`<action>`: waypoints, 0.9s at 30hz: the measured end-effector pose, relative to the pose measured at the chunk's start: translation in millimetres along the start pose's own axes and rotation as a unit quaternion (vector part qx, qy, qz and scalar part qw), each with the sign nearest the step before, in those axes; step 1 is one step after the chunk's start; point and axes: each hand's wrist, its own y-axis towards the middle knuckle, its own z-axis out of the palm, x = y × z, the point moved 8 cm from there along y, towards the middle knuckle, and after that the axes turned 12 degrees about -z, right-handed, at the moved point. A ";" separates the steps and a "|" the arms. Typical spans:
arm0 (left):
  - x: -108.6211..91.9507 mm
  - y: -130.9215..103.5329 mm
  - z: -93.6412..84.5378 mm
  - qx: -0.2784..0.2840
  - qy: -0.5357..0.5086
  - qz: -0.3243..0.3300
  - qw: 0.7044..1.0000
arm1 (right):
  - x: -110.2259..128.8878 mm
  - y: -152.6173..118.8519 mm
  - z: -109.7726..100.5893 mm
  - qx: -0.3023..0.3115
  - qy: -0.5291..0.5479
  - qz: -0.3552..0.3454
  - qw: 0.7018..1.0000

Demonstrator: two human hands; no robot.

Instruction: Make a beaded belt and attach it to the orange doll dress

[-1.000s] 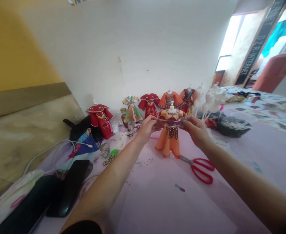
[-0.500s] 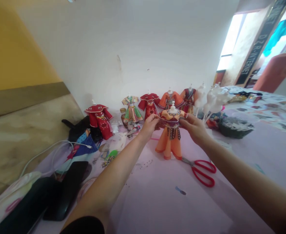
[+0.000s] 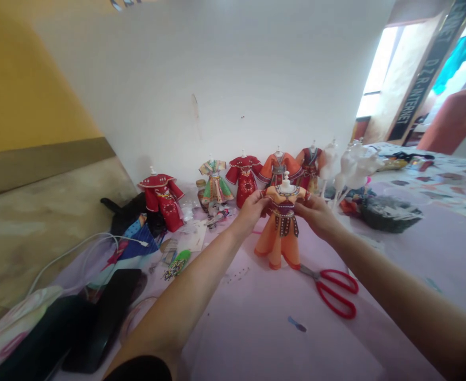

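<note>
Dress of orange fabric (image 3: 277,244) on small white mannequin (image 3: 286,183), grasped by left hand (image 3: 252,212) and right hand (image 3: 318,214) (one at each side); just beside dress, red-handled metal scissors (image 3: 317,275).

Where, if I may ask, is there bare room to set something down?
The widest bare patch lies at the front, between the left forearm and the scissors, around a blue scrap. Another borders the right forearm and dark bowl. It is crowded along the wall with dressed mannequins and beyond the left forearm.
</note>
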 end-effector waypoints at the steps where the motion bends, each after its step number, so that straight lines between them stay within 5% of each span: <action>1: 0.0 -0.2 0.8 0.001 0.000 0.003 1.000 | 0.5 -0.1 0.4 0.005 0.000 -0.003 1.000; 27: -15.9 -21.6 17.0 0.010 0.052 0.060 0.997 | 20.3 -23.7 -16.3 -0.011 -0.051 -0.008 0.999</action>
